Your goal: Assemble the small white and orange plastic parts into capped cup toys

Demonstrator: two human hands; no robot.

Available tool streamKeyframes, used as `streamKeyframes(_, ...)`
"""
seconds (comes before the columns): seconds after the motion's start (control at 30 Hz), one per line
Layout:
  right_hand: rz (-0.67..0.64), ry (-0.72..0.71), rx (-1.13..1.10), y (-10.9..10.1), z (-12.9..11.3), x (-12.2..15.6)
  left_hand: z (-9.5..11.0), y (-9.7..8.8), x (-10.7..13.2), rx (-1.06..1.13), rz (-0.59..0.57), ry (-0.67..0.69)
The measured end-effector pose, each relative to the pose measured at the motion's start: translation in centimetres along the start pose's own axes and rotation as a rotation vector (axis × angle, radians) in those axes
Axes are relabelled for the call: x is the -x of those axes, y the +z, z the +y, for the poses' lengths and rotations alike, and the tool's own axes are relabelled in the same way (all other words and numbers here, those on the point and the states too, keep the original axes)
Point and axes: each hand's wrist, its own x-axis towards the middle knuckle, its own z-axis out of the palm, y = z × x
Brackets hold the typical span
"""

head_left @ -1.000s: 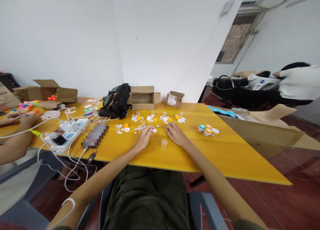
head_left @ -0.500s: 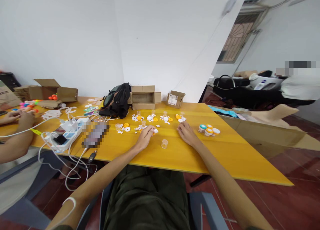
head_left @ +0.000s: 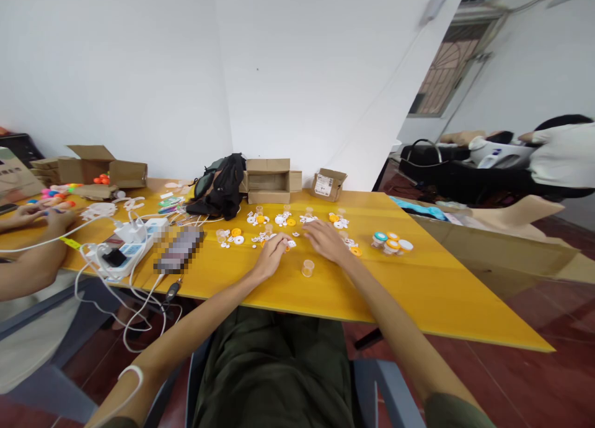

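Note:
My left hand (head_left: 271, 258) rests over a pile of small parts, its fingers curled together. A small white plastic piece with dark holes (head_left: 292, 244) shows right at its fingertips; whether it is pinched I cannot tell. My right hand (head_left: 326, 240) hovers palm down over the table, fingers stretched out towards the left hand, nothing visible in them. Between my forearms, near the front edge, stands a small clear plastic cup (head_left: 307, 268). Beyond the hands lie several heaps of white pieces, orange rings such as the orange ring (head_left: 236, 232), and clear cups.
Several filled jars with coloured lids (head_left: 392, 244) stand right on the yellow table (head_left: 432, 298). Cardboard boxes (head_left: 268, 181) and a black bag (head_left: 222, 189) line the wall. Leftwards are a power strip (head_left: 132, 248), cables, a phone (head_left: 179, 251) and another person's hands (head_left: 54, 217).
My right hand has moved left, away from the heap at the right and closer to my left hand. My left hand stays in place. The view has shifted slightly.

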Motion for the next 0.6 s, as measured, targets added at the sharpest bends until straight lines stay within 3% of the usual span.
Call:
streamKeyframes(0.1, -0.1, -0.085, -0.025, 1.0, -1.5, -1.1, 0.0, 0.1, 0.0, -0.011, 0.009, -0.006)
streamKeyframes(0.2, -0.11, -0.078, -0.01, 1.3, -1.6, -0.7, 0.0, 0.1, 0.0, -0.017, 0.012, -0.002)
streamKeyframes(0.6, 0.051, 0.106, 0.164, -1.5, 3.1, 5.8, 0.1, 0.3, 0.0, 0.005, -0.021, -0.001)
